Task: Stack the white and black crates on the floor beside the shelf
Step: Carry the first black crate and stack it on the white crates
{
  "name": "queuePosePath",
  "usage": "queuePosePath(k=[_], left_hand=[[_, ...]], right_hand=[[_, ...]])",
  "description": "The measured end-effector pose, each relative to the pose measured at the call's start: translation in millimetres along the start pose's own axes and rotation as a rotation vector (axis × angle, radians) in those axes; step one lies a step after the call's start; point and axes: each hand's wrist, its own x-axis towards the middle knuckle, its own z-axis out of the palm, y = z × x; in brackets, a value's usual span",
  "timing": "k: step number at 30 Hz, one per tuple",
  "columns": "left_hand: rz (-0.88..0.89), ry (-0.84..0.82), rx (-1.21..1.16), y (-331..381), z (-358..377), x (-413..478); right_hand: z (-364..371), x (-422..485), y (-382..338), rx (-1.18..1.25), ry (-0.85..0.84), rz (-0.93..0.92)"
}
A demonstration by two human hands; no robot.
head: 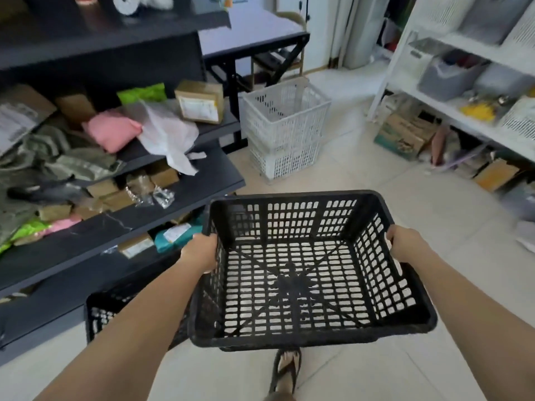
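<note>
**Black crate held up, white stack ahead**

My left arm hides most of a second black crate [100,311] on the floor by the dark shelf [173,195]. The white crates [285,128] ahead are stacked beside that shelf; I count about three, the seams being blurred. My left hand [201,251] and right hand [405,244] each grasp a side rim of the black crate [307,270], held above the floor. One sandalled foot [285,369] shows below it.
</note>
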Motion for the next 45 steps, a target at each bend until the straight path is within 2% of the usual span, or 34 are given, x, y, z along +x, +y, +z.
queuePosePath(k=[11, 21, 30, 37, 45], left_hand=[[0.015, -0.005, 0.005, 133.1, -139.9, 132.5], [-0.162, -0.004, -0.132, 225.9, -275.3, 266.2], [-0.251, -0.026, -0.212, 231.2, -377.2, 410.5], [-0.309, 0.027, -0.278, 199.4, -452.6, 548.0], [-0.408, 0.107, -0.343, 169.5, -502.4, 679.3]], right_hand=[[-137.5, 187.5, 59.6, 0.014, 0.008, 0.038], [-246.9, 410.9, 62.5, 0.04, 0.041, -0.14], [-349.3, 611.8, -24.4, -0.07, 0.125, -0.322], [-406.6, 754.6, -122.6, -0.067, 0.097, -0.32], [-449.8, 900.0, -222.4, -0.057, 0.073, -0.423]])
